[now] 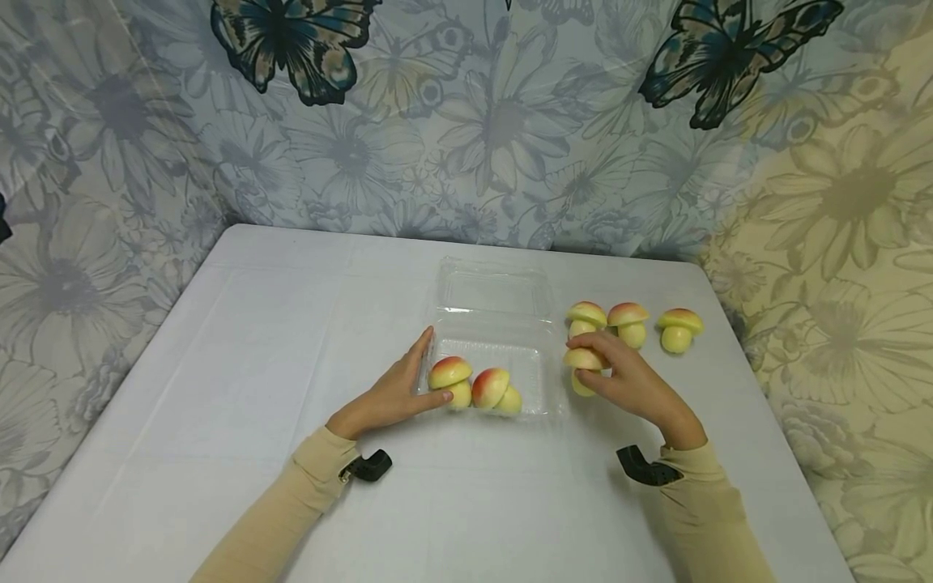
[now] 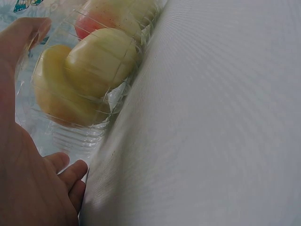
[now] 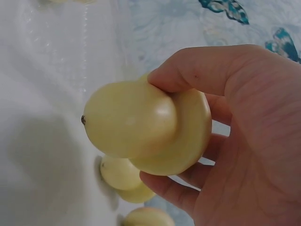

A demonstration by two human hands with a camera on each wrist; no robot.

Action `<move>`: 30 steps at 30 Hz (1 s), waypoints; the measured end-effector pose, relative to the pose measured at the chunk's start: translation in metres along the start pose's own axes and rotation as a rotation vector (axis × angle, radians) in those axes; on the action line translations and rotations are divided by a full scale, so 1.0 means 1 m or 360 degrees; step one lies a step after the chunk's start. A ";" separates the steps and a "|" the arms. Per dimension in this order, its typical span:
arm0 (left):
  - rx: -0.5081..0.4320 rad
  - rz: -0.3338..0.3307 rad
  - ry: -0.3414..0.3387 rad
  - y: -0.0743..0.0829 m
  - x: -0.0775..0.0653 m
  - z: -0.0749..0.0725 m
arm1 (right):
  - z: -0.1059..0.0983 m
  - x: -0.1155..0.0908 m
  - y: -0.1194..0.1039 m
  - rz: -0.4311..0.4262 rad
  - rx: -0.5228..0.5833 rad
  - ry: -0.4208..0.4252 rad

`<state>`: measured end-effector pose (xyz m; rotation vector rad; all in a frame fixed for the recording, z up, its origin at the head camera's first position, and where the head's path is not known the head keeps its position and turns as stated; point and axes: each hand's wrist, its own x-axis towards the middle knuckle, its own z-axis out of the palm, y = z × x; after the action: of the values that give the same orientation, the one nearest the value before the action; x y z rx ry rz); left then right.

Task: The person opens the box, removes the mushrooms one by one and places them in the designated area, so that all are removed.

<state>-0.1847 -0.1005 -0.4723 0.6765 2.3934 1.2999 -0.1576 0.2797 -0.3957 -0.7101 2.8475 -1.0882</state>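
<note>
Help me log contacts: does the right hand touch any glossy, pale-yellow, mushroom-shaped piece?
Touching: the right wrist view shows the right hand gripping one piece, its thumb on the surface.

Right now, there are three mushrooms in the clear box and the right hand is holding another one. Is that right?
Not quite: the head view shows two mushrooms, not three, in the clear box. The right hand is indeed holding another one.
</note>
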 end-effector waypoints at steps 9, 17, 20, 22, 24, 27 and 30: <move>-0.0001 0.0000 -0.0004 0.001 0.000 0.000 | 0.002 -0.002 0.006 0.0033 -0.0019 -0.0005; -0.0006 0.0006 -0.0001 0.000 0.000 0.001 | 0.005 -0.004 0.010 0.0026 -0.0061 0.0010; -0.0010 0.0007 -0.0004 -0.001 0.000 0.001 | 0.006 -0.004 0.011 0.0043 -0.0067 0.0008; -0.0012 0.0003 -0.0005 -0.001 0.001 0.000 | 0.007 -0.005 0.012 0.0060 -0.0064 0.0007; -0.0012 -0.0002 -0.0006 -0.002 0.001 0.000 | 0.007 -0.005 0.013 0.0080 -0.0063 -0.0002; -0.0010 0.0008 -0.0003 -0.002 0.001 0.001 | 0.008 -0.006 0.013 0.0114 -0.0056 -0.0023; -0.0011 0.0021 0.0002 -0.002 0.001 0.001 | 0.008 -0.007 0.013 0.0127 -0.0049 -0.0039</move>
<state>-0.1852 -0.1003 -0.4740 0.6906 2.3884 1.3134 -0.1558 0.2863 -0.4110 -0.6012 2.8506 -1.0203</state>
